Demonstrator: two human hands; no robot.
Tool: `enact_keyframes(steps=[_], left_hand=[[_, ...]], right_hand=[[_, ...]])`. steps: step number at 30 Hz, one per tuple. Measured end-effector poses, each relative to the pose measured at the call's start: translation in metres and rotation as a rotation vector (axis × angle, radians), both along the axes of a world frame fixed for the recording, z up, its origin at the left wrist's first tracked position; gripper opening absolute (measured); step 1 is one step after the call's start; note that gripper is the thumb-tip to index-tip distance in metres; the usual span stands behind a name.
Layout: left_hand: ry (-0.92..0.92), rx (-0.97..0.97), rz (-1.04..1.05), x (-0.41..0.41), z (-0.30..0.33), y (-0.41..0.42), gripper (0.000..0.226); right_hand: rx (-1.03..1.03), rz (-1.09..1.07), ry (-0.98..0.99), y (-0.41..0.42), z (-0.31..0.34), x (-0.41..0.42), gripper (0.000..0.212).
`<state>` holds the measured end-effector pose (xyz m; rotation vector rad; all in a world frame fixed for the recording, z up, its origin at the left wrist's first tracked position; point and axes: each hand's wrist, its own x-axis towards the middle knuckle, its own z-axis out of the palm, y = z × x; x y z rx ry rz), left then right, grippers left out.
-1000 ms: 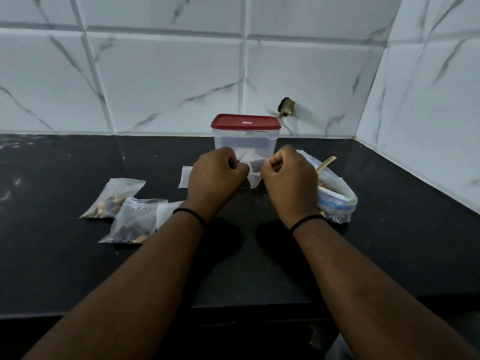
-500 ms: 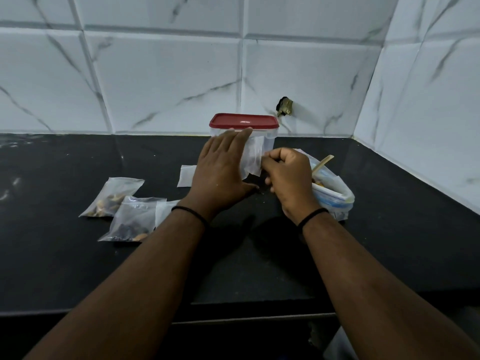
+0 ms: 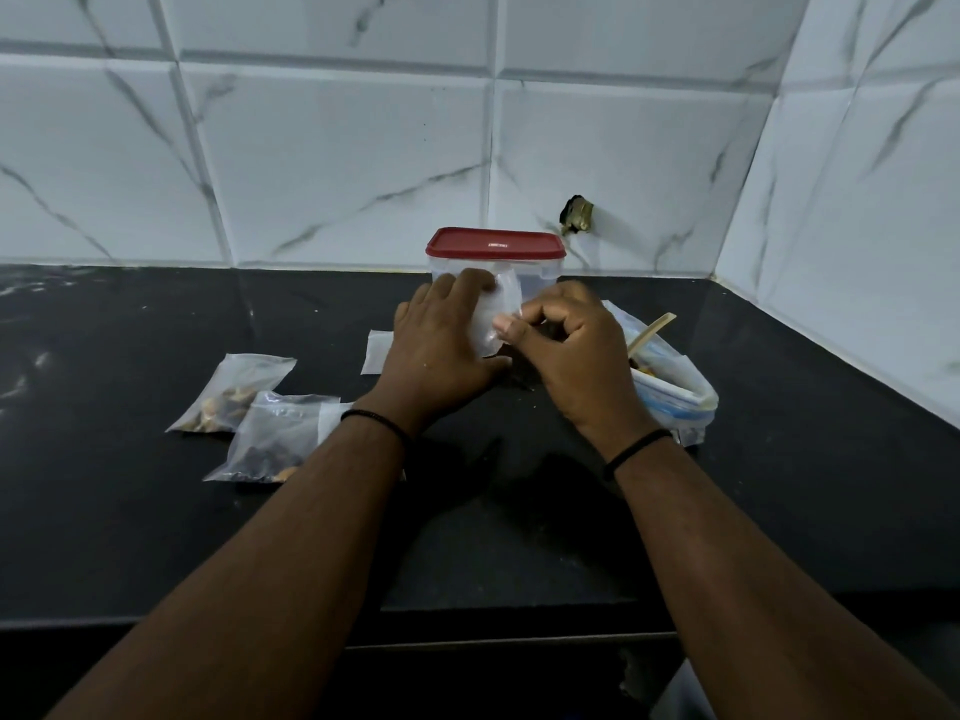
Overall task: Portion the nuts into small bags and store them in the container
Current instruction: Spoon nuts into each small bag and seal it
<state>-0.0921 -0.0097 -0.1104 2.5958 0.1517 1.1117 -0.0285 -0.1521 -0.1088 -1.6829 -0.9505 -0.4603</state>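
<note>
Small clear plastic bag [image 3: 493,324] held upright between both hands
Left hand [image 3: 441,345] flat against it, fingers straight; right hand [image 3: 566,350] pinches its near edge

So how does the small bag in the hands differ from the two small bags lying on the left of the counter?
The held small bag looks empty and pale; the two left bags show nuts inside. The held bag stands upright off the black counter, pinched by the right hand with the left hand flat against it; the left bags lie flat, untouched and overlapping. All three are small, clear plastic bags, outside the red-lidded container.
</note>
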Motion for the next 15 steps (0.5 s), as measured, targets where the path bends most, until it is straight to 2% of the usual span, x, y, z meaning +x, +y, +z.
enact_keyframes(steps=[3, 7, 11, 15], left_hand=[[0.016, 0.005, -0.019, -0.002, 0.002, 0.000, 0.072], [0.068, -0.020, -0.047, -0.004, 0.002, 0.002, 0.072], [0.097, -0.009, -0.063, -0.005, 0.001, 0.004, 0.062], [0.092, 0.000, -0.106, -0.005, 0.000, 0.005, 0.061]], right_hand=[[0.056, 0.014, -0.067, -0.003, 0.003, -0.002, 0.019], [-0.029, 0.021, -0.069, -0.007, 0.003, -0.005, 0.018], [-0.157, -0.077, -0.209, -0.009, 0.001, -0.001, 0.029], [-0.213, -0.125, -0.211, -0.011, 0.000, 0.003, 0.016]])
